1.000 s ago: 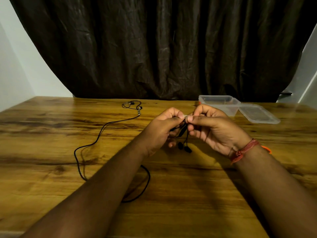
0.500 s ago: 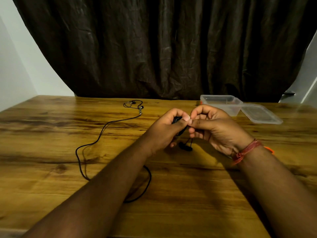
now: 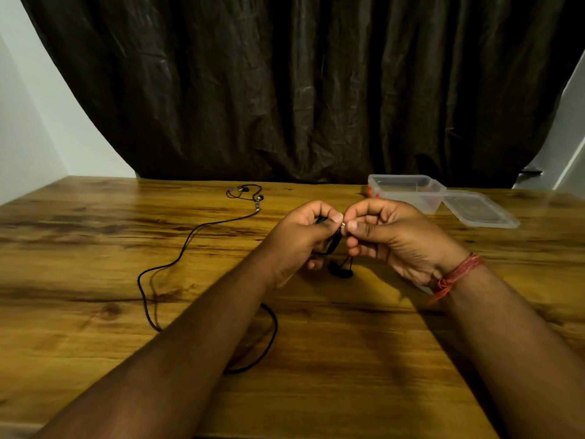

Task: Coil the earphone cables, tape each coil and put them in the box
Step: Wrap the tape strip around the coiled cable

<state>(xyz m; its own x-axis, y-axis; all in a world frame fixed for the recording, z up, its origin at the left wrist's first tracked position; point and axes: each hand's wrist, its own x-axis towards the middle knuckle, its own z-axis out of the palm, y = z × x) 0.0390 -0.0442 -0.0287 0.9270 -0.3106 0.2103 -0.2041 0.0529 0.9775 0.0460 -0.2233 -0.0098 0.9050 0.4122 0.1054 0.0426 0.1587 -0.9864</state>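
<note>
The left hand [image 3: 297, 239] and right hand [image 3: 384, 236] pinch the black earphone coil [image 3: 335, 242] between curled fingers; its earbuds [image 3: 340, 271] hang below, long axis near vertical.

Two hands, left [image 3: 300, 240] and right [image 3: 392, 239]; two earphone sets, one held [image 3: 340, 270], one far left [image 3: 190, 245]; one box [image 3: 408, 190]; one lid [image 3: 478, 209]; one table [image 3: 348, 359].

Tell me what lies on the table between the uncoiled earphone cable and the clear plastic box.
In the head view, only the two hands, left hand and right hand, gripping the coiled earphones; otherwise bare table between the cable and the box.
</note>
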